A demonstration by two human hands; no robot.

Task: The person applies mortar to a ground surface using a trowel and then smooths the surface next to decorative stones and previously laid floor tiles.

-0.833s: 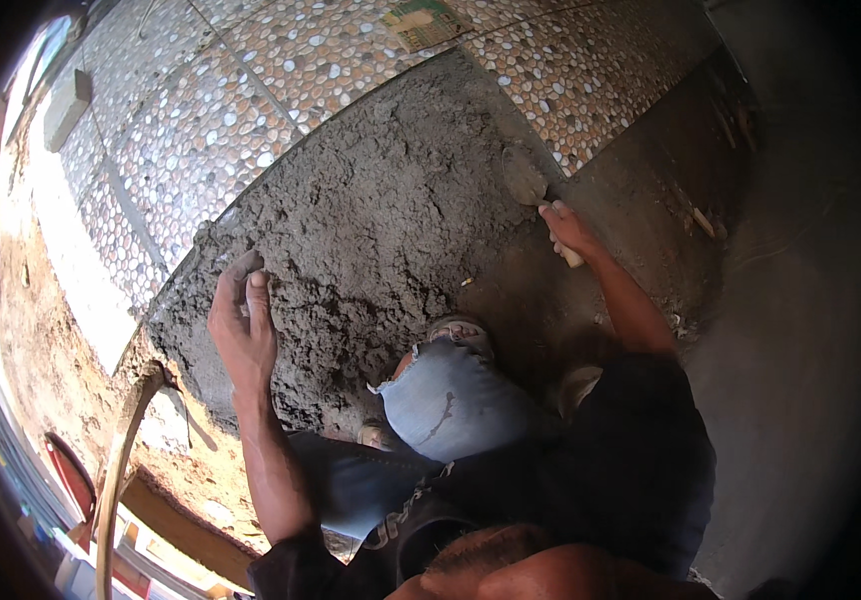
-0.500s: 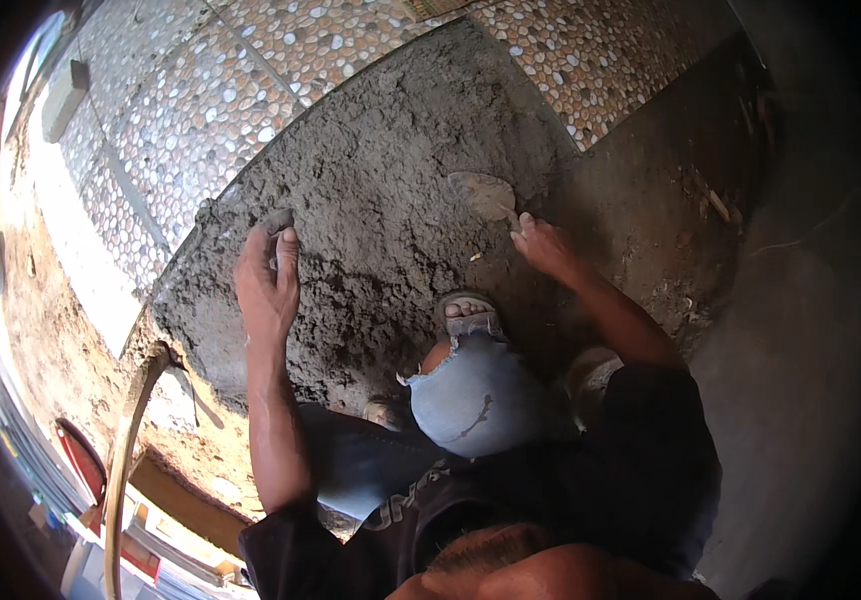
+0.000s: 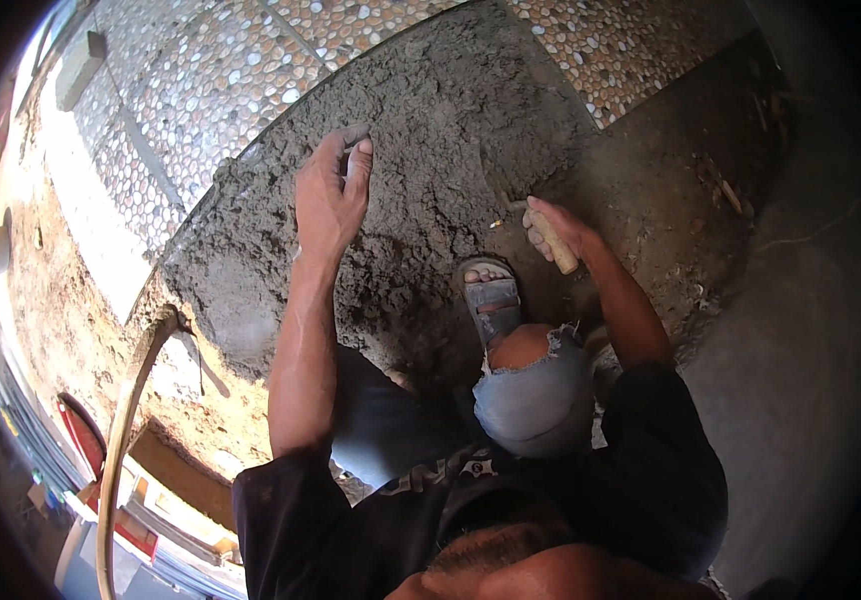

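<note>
My right hand (image 3: 563,232) grips the wooden handle of a trowel (image 3: 555,244). Its blade is seen nearly edge-on and blends into the grey mortar ahead of the hand. Over the middle of the rough, damp mortar bed (image 3: 401,110) is my left hand (image 3: 335,190). The fingers there are curled together and grey at the tips; whether a small grey lump lies between them or they are only coated, I cannot make out. A small pale stub (image 3: 496,224) lies on the mortar beside the trowel.
Pebble-patterned tiles (image 3: 221,90) border the mortar at the far side and far right. My sandalled foot (image 3: 491,290) rests at the mortar's near part. A curved wooden handle (image 3: 131,400) stands at the left, and a grey block (image 3: 81,70) sits on the far-left tiles.
My left hand has moved right and farther out over the mortar. The trowel has turned from blade flat in view to nearly edge-on, with its handle now showing. My view has shifted slightly.
</note>
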